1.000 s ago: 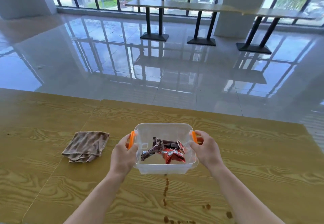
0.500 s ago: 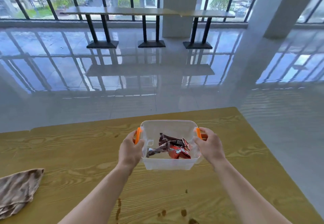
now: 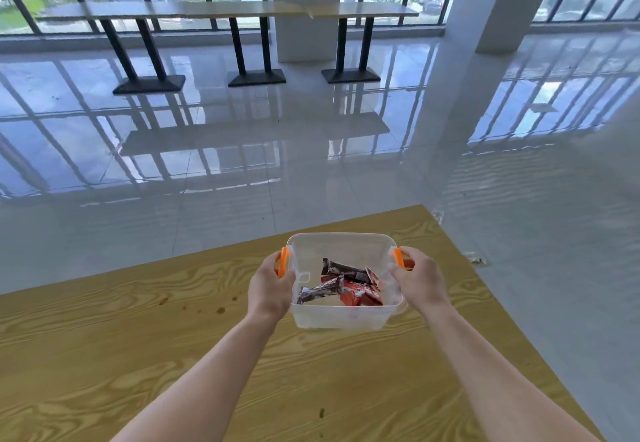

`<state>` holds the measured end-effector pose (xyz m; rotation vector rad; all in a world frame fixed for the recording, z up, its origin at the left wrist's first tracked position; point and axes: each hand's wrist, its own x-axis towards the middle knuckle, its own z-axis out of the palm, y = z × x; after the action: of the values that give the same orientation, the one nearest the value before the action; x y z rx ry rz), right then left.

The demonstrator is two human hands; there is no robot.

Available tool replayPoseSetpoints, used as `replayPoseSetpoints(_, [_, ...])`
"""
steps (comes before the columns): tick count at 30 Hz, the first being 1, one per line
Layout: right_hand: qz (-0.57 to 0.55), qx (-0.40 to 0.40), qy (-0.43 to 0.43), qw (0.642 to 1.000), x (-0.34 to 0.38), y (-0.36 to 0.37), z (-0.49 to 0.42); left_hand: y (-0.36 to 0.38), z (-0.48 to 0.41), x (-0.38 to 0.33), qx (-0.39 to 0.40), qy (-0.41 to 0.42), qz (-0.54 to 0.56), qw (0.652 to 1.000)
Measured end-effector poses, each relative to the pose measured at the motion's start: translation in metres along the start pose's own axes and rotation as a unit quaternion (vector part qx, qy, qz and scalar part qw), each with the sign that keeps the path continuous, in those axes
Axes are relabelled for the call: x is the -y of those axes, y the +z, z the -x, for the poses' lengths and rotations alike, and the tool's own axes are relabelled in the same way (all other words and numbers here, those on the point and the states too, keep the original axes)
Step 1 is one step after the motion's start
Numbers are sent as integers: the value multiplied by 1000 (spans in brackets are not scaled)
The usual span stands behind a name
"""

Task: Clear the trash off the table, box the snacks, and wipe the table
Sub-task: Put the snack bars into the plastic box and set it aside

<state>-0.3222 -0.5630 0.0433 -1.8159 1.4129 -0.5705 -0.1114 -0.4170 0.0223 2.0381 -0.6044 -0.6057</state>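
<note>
A clear plastic box with orange side handles hovers near the far right part of the yellow wooden table. Several red and brown snack packets lie inside it. My left hand grips the left orange handle and my right hand grips the right one. Small brown stains dot the tabletop left of the box.
The table's right edge runs diagonally just right of my right arm, with glossy tiled floor beyond. Two small scraps lie on the floor by that edge. High bar tables and a white pillar stand far back by the windows.
I have carried the box to the right along the table with both hands. The brown cloth has slipped out of view on the left, and the table's right corner has come into view.
</note>
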Motion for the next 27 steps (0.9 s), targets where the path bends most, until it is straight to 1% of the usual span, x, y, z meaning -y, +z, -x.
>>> replayPoseSetpoints(5, [18,-7,9,1000,-14,-6,-30,30,-19,-14,10,5,-18,1000])
replayPoseSetpoints(9, [48,-15,-1,999,-22,-11,-52,52,-31,-22,17,4,-27,999])
replayPoseSetpoints(18, [91,-40,-26,995,-40,-15,-95,84,-44,-39,40,-7,10,999])
replayPoseSetpoints(24, [111,-18,-30,993,-44,-7,-115,93,-45,-39,48,-25,38,998])
replayPoseSetpoints(27, [107,-7,-30,994,-43,-4,-118,93,-45,-37,62,-10,44,997])
